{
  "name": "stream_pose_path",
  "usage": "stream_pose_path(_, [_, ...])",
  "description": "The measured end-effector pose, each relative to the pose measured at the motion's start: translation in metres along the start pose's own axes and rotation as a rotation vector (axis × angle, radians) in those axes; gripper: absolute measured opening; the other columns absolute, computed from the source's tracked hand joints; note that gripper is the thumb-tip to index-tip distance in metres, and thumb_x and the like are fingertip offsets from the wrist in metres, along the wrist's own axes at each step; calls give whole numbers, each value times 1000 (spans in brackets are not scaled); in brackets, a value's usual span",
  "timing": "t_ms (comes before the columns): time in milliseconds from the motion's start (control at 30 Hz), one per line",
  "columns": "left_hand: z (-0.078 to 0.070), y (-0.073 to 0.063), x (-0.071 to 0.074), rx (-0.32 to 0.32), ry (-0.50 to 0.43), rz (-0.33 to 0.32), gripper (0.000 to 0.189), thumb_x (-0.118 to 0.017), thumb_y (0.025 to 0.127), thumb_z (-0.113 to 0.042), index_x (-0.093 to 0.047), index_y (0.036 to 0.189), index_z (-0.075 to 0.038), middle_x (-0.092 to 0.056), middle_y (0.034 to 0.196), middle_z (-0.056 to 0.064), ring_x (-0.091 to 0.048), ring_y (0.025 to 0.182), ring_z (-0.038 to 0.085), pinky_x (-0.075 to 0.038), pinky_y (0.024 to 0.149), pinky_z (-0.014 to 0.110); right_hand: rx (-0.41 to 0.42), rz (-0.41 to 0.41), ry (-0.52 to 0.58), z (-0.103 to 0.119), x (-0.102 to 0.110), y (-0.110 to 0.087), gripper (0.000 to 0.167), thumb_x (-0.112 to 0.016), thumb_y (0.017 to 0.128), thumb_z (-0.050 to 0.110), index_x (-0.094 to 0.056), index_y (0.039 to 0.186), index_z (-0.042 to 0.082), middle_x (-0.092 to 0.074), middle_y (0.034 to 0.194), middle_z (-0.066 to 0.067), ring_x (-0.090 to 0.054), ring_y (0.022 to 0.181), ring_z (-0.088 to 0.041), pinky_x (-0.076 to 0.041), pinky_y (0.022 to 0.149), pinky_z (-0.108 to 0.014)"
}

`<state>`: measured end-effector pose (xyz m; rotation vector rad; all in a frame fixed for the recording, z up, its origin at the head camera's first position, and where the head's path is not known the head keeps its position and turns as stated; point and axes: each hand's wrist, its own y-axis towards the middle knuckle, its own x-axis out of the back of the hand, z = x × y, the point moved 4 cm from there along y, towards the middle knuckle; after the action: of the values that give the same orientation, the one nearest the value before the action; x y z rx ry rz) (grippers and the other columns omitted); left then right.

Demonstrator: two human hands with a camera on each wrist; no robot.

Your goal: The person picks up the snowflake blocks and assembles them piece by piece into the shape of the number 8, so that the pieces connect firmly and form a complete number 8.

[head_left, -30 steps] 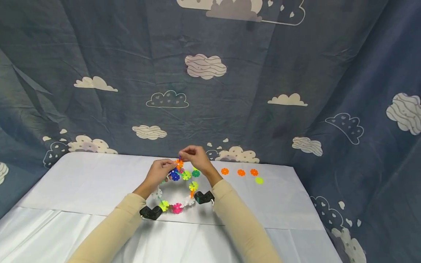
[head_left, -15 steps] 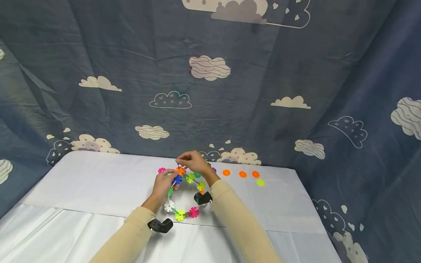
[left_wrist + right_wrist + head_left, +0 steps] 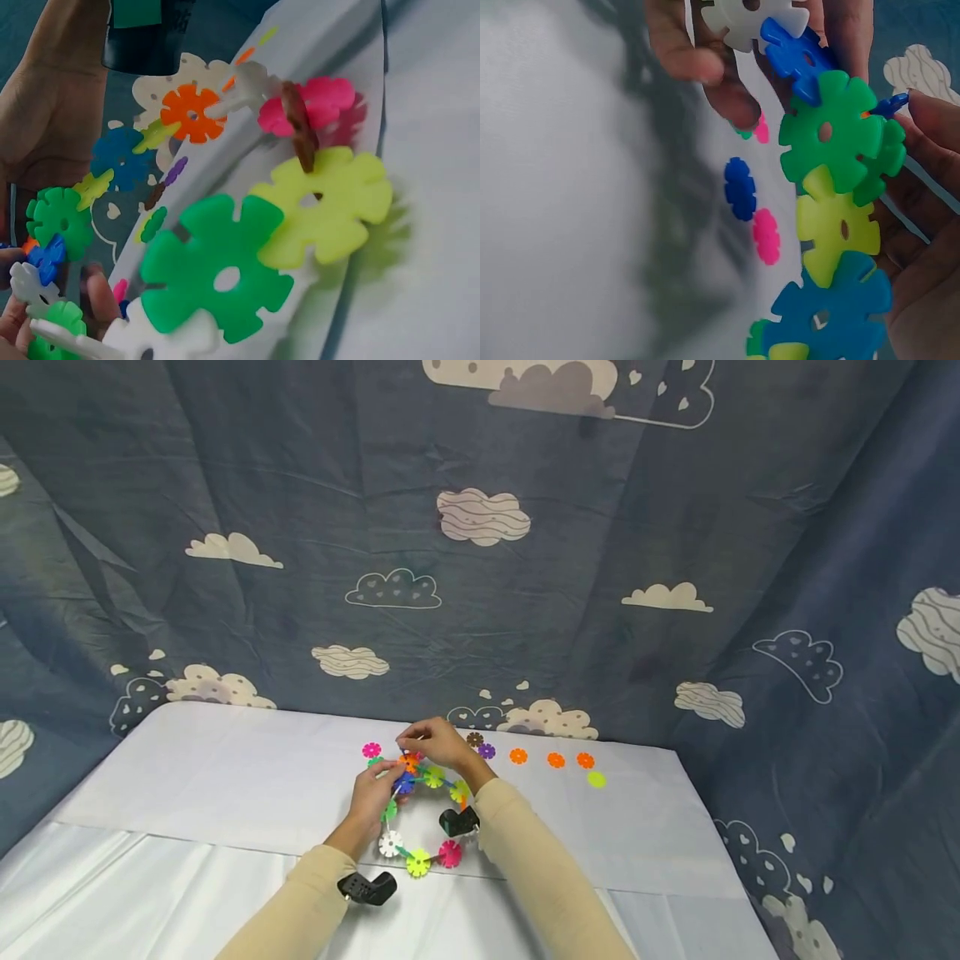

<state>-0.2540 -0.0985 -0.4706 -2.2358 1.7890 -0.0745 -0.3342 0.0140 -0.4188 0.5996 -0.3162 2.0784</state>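
A ring of interlocking flower-shaped plastic discs hangs from the hands, its lower side made up of a white disc, a yellow disc and a pink disc. My left hand grips the ring at its upper left, beside an orange disc. Between the thumb and fingers of my right hand is a small blue disc, seen nearly edge-on. It sits close against the orange disc, behind a green disc in the right wrist view. The left palm is partly hidden.
Behind the hands lie a loose pink disc, a brown disc and a purple disc. Several orange discs and a yellow-green disc lie to the right. A cloud-patterned curtain borders the white table.
Both hands have come down a little, and the ring has swung to the right and lower in the head view. The right hand keeps pinching the blue disc close to the orange one.
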Motion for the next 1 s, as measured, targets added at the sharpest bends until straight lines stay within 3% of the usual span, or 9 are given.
stream_pose_path(267, [3, 4, 11, 4, 120, 16, 32, -56, 96, -13, -58, 118, 10, -62, 90, 4, -53, 70, 7, -47, 61, 20, -14, 31, 0, -2, -11, 0, 22, -63, 95, 18, -72, 105, 1, -70, 96, -6, -60, 77, -11, -54, 69, -26])
stream_pose_path(467, [7, 6, 17, 27, -1, 76, 40, -54, 96, -8, -47, 129, 14, -64, 88, 0, -57, 73, 6, -47, 63, 20, -6, 62, -7, -5, -23, 3, 22, -64, 94, 20, -73, 103, 1, -70, 91, -2, -57, 73, -9, -51, 65, -22])
stream_pose_path(567, [9, 7, 19, 46, 2, 106, 42, -56, 95, -9, -46, 129, 14, -65, 86, 0, -59, 75, 7, -49, 64, 21, -7, 72, -50, -5, -27, 3, 22, -64, 94, 22, -74, 103, 3, -70, 91, 1, -56, 73, -8, -48, 64, -21])
stream_pose_path(833, [14, 11, 28, 38, 190, 52, 36, -62, 94, -17, -58, 117, 10, -63, 82, 6, -57, 67, 10, -53, 58, 23, -23, 96, -76, -3, -33, 1, 22, -64, 94, 23, -74, 101, 5, -70, 93, 1, -56, 78, -10, -46, 67, -22])
stream_pose_path(1000, [14, 14, 31, 33, 204, 30, 37, -64, 94, -20, -59, 118, 8, -66, 93, 10, -59, 73, 11, -55, 62, 24, -57, -9, -153, -8, -23, 5, 21, -60, 96, 20, -73, 105, 7, -70, 98, -4, -61, 87, -16, -50, 76, -27])
